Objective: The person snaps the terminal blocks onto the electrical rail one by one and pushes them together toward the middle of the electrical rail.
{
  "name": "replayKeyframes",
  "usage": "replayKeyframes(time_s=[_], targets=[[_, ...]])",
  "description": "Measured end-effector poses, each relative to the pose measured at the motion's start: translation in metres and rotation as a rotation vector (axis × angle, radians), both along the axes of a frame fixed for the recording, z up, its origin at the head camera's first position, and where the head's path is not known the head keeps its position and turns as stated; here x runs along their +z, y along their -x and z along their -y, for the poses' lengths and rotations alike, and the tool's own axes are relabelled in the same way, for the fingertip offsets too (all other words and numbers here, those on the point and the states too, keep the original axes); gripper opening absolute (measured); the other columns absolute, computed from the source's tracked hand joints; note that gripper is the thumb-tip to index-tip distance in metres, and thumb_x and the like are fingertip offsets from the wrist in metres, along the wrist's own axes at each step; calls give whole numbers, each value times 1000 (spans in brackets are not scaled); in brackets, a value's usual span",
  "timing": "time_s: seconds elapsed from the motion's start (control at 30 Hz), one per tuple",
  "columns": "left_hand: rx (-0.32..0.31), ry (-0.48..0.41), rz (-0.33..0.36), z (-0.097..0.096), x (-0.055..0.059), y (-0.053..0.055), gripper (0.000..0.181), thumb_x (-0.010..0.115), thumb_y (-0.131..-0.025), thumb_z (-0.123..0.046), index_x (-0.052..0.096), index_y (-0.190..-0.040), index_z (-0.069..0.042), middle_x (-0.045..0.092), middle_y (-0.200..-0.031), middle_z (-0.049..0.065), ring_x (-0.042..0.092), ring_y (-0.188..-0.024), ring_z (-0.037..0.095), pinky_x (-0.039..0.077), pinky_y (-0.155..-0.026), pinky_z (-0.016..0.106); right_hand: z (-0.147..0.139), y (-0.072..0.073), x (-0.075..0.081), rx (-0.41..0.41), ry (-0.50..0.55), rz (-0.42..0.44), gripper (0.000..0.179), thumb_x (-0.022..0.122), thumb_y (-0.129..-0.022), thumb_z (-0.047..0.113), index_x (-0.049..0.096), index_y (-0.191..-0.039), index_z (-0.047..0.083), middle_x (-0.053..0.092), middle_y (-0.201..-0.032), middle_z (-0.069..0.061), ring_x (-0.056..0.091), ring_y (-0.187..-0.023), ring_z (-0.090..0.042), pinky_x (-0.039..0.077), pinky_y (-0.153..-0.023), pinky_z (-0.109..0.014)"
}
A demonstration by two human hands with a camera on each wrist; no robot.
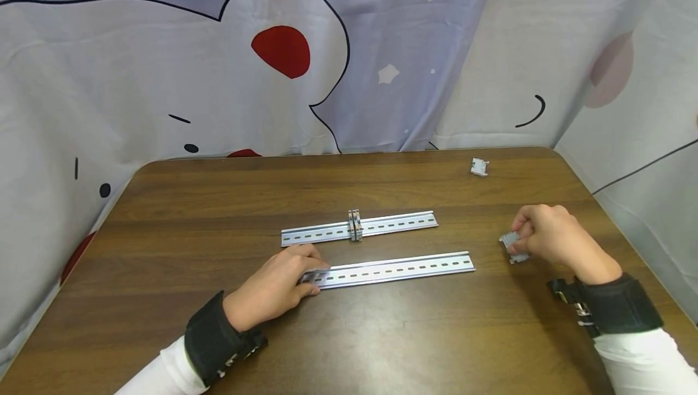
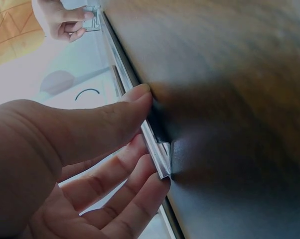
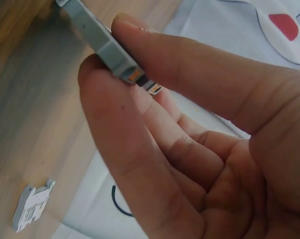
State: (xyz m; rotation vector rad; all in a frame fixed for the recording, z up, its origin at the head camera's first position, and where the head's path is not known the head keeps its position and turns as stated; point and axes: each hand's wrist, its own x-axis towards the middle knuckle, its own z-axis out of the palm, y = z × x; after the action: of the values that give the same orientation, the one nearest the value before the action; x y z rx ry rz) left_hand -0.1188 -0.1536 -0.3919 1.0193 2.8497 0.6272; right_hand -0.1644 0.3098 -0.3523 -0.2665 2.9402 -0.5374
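At the left end of the nearer slotted metal DIN rail point(image 1: 392, 269), my left hand point(image 1: 278, 283) grips the rail between thumb and fingers. The left wrist view shows the thumb on one edge of the rail point(image 2: 157, 149) and fingertips at the other. My right hand point(image 1: 553, 240) pinches a grey terminal block point(image 1: 512, 246) between thumb and index finger, over the right side of the table. In the right wrist view this block point(image 3: 102, 45) is seen edge-on, with orange spots at its end.
Behind the nearer rail lies a second DIN rail point(image 1: 400, 223) with terminal blocks point(image 1: 355, 225) clipped upright near its middle. Another loose terminal block point(image 1: 479, 167) lies toward the back right of the wooden table point(image 1: 218, 201). A printed curtain point(image 1: 163, 80) hangs behind the table.
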Motion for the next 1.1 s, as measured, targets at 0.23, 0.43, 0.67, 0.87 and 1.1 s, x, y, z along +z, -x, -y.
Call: replayKeyframes(time_s=[0.23,0.43,0.67,0.87,1.1], targets=[[5,3,-2,-1,0,-1,35,78,-83,-15,72,-118,-13,61,-103,-3,56,-99,15,50,-82,35,18,-6,0,49,28,28,32,87,-69,18,63,-86,5,65,-67,7,57,-59,-10,42,-56,-29],[9,7,-5,-1,0,-1,35,78,-83,-15,72,-117,-13,61,-103,-4,56,-98,15,50,-82,35,34,-13,0,95,46,27,34,87,-69,16,62,-88,3,63,-65,7,56,-56,-9,44,-54,-27],[20,11,-3,-2,0,-1,34,78,-83,-16,72,-117,-12,60,-103,-4,57,-98,15,50,-83,36,45,-18,-1,110,63,-9,32,87,-70,13,62,-86,3,62,-63,7,55,-54,-8,43,-51,-25],[26,15,9,-2,1,-1,34,78,-83,-15,72,-117,-13,60,-104,-4,57,-98,16,50,-82,36,54,-22,-2,117,84,-39,29,86,-71,12,63,-86,2,63,-64,6,57,-53,-7,44,-50,-25],[27,21,20,-2,0,0,36,78,-84,-16,72,-118,-13,60,-104,-4,57,-99,16,50,-82,36,62,-24,-4,115,80,-82,25,84,-73,9,63,-86,2,63,-63,8,55,-52,-6,42,-50,-25]])
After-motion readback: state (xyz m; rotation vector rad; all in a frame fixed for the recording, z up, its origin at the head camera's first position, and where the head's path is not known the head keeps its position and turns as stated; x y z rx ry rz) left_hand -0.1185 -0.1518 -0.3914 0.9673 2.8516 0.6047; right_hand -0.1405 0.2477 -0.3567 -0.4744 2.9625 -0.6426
